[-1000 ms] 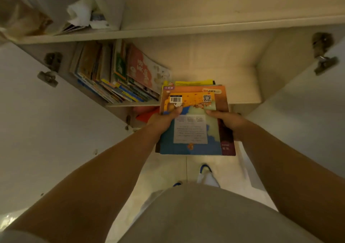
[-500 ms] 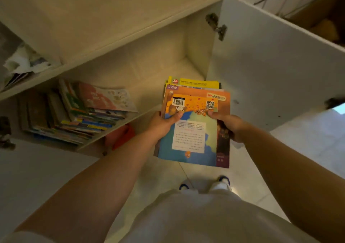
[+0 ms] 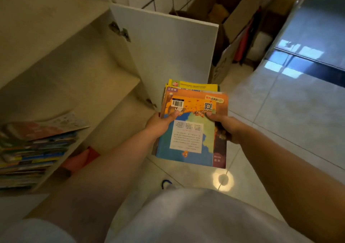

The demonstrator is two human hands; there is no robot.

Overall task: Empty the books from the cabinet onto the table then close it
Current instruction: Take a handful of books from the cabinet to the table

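Just right of the open cabinet (image 3: pixel 78 69), over the tiled floor (image 3: pixel 280 112), a stack of books (image 3: pixel 192 130) lies flat between both hands. Left hand (image 3: pixel 160 124) grips its left edge, thumb on top; right hand (image 3: pixel 225 127) clasps the right edge. More books (image 3: pixel 35 149) sit on the cabinet's shelf, left of the open door (image 3: pixel 168 50).

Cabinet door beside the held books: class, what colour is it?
Plain white, with no pattern; the cabinet door shows best in the head view, standing open behind the books.
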